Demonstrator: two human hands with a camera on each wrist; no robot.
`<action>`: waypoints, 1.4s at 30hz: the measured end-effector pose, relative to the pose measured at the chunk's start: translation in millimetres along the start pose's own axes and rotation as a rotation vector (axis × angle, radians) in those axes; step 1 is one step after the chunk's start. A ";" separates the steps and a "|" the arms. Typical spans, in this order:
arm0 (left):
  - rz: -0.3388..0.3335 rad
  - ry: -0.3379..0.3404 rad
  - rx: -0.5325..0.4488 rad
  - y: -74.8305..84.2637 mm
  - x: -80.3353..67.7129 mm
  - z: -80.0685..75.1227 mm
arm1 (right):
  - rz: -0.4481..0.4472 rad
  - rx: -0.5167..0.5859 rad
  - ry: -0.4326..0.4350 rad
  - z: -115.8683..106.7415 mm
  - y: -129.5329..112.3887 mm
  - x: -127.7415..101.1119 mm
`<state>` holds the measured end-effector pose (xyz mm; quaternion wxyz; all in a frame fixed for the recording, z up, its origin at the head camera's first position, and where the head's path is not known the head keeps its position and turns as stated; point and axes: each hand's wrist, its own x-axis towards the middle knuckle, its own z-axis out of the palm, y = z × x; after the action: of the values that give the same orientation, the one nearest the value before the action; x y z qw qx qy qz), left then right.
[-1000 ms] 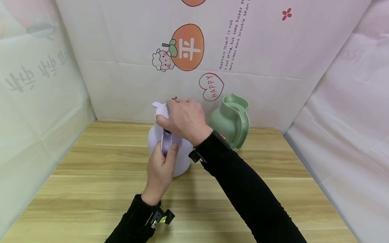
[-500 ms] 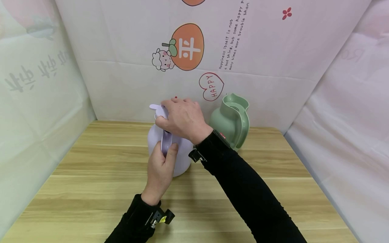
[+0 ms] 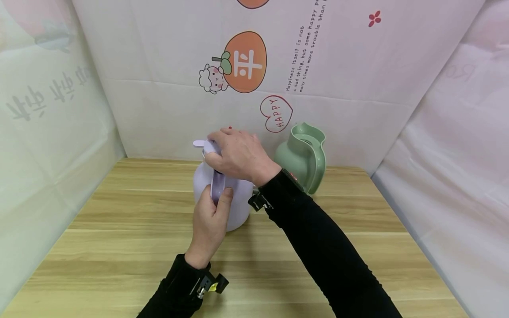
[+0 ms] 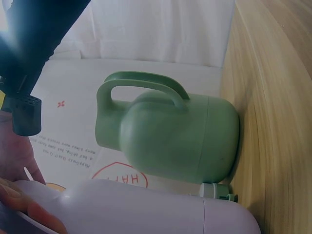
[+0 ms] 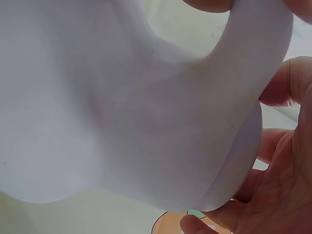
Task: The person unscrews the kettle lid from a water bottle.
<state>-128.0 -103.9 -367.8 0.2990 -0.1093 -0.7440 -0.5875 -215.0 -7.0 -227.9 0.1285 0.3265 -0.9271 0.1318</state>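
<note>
A lilac vacuum jug [image 3: 240,205] stands on the wooden table, its handle towards me. My left hand [image 3: 210,218] grips that handle [image 3: 218,185], thumb along its right side. Over the jug's mouth, my right hand [image 3: 243,154] holds the lilac lid [image 3: 210,147] with fingers curled round its edge. A flat tab [image 3: 198,143] of the lid sticks out to the left. In the right wrist view the jug's neck [image 5: 146,122] fills most of the picture, with fingers round the lid's rim; the mouth under the lid is hidden.
A green vacuum jug [image 3: 296,161] stands to the right and behind, its top uncovered. Beside its base, the left wrist view shows a small green and white stopper [image 4: 214,191]. A printed cloth [image 3: 167,119] hangs at the table's back edge, and white cloth walls flank both sides.
The lid's tab has swung towards me and slightly left as my right hand turns the lid counterclockwise. My left hand and both jugs have stayed in place.
</note>
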 end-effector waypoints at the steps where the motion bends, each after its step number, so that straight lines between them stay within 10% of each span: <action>1: 0.000 0.001 -0.001 0.0 0.0 0.0 | -0.008 0.008 -0.001 0.0 0.6 0.3; 24: -0.008 0.004 0.007 0.8 0.2 0.1 | -0.008 -0.175 0.043 -1.4 -7.1 -9.3; 42: -0.003 0.012 0.022 1.0 0.5 -0.2 | -0.013 -0.003 0.060 1.3 -1.7 -5.7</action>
<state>-127.9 -103.9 -366.7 0.3038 -0.1014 -0.7487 -0.5804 -209.8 -5.5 -230.7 0.1579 0.3284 -0.9208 0.1392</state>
